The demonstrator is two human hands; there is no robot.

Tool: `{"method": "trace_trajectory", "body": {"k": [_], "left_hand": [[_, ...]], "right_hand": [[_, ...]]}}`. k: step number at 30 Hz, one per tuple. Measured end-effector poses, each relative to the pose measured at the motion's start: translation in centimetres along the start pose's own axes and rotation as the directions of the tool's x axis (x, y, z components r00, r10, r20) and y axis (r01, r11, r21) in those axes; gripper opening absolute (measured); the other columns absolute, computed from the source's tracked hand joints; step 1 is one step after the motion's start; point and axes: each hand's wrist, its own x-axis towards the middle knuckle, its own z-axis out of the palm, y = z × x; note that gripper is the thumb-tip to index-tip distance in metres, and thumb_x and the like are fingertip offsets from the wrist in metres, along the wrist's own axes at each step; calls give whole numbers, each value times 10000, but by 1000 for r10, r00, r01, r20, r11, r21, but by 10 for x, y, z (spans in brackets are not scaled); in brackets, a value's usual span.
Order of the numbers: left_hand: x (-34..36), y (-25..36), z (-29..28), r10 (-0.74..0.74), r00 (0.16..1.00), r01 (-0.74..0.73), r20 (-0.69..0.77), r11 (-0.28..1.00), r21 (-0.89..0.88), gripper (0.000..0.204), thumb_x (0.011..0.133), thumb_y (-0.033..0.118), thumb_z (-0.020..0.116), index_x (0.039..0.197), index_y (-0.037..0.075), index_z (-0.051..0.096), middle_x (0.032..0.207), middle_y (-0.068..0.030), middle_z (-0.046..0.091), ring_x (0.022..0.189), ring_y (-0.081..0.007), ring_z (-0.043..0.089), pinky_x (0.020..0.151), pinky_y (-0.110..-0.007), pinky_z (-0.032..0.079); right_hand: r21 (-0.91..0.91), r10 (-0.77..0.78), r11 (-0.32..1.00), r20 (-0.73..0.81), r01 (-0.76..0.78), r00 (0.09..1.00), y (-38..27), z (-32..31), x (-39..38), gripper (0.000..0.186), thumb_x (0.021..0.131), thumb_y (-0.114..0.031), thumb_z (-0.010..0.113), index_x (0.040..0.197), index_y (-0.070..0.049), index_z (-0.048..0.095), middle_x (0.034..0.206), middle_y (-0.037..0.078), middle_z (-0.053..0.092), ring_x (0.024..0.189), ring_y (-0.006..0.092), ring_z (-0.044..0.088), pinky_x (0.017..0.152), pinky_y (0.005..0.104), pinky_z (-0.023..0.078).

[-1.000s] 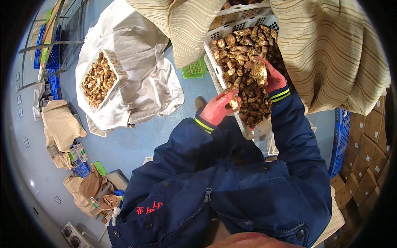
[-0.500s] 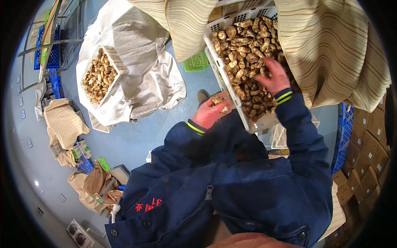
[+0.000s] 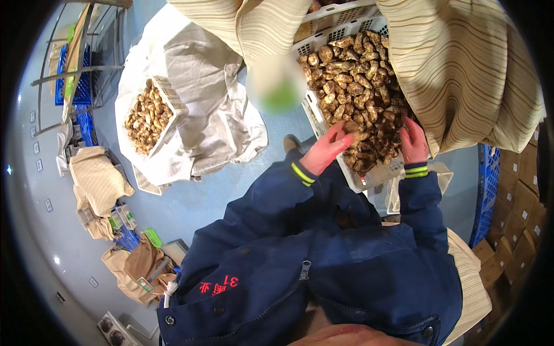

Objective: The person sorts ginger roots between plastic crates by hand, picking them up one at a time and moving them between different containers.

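A white plastic crate (image 3: 316,118) in front of me is filled with brown, dirt-streaked mushrooms (image 3: 359,81). At its near left side, my left hand (image 3: 327,149) is closed around a pale brown mushroom (image 3: 355,137), held just above the pile. My right hand (image 3: 414,141) is at the crate's near right edge, its thumb and index finger apart and touching the darker mushrooms there. Its other fingers are partly hidden.
On the left, a smaller white basket (image 3: 180,108) of mushrooms rests on a white cloth (image 3: 213,124). Striped beige cloth (image 3: 456,69) drapes over the crate's right side. A blue plastic pallet (image 3: 486,193) and cardboard boxes (image 3: 511,213) stand at the right.
My left hand has moved right and down, from beside the crate to over its near left part. My right hand has drawn back from the middle of the pile to the near right edge.
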Motion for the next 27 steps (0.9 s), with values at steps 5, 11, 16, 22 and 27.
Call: {"method": "trace_trajectory", "body": {"k": [5,11,16,22,27], "left_hand": [[80,81,-45,523,847,-287,91,307,907,378,839,226,620,1151,24,551,1164,-146,568,1096,-249,529,947,-344,414],[168,148,-47,541,805,-26,243,-377,926,448,838,345,572,1162,36,571,1103,-193,617,1062,-367,547,932,-422,416],[164,167,-2,344,886,-150,310,-421,894,476,860,383,536,1186,37,549,1106,-177,620,1021,-345,573,887,-401,451],[179,146,-8,332,854,-216,401,-474,853,466,853,352,573,1180,22,543,1143,-192,594,1071,-353,548,906,-399,440],[156,146,-5,340,860,-207,381,-449,869,455,852,330,572,1180,17,538,1185,-200,567,1110,-357,519,949,-395,409]], "right_hand": [[416,525,824,-308,-384,793,66,-20,-89,426,902,-148,570,1282,23,486,1267,130,545,1144,213,524,968,308,413],[893,877,130,99,-431,471,97,40,-138,423,897,-307,599,1209,-31,530,969,14,608,785,111,535,688,268,446],[691,819,552,-345,-466,458,71,65,-115,354,871,-306,634,1075,-19,598,829,16,623,681,105,530,624,263,431],[725,834,552,-491,-412,252,76,89,-101,309,863,-243,626,1106,-55,588,725,13,585,593,96,528,513,258,428],[398,784,543,-557,-739,276,46,72,-99,412,883,-307,591,1205,-54,546,924,110,644,651,172,626,560,299,493]]}}
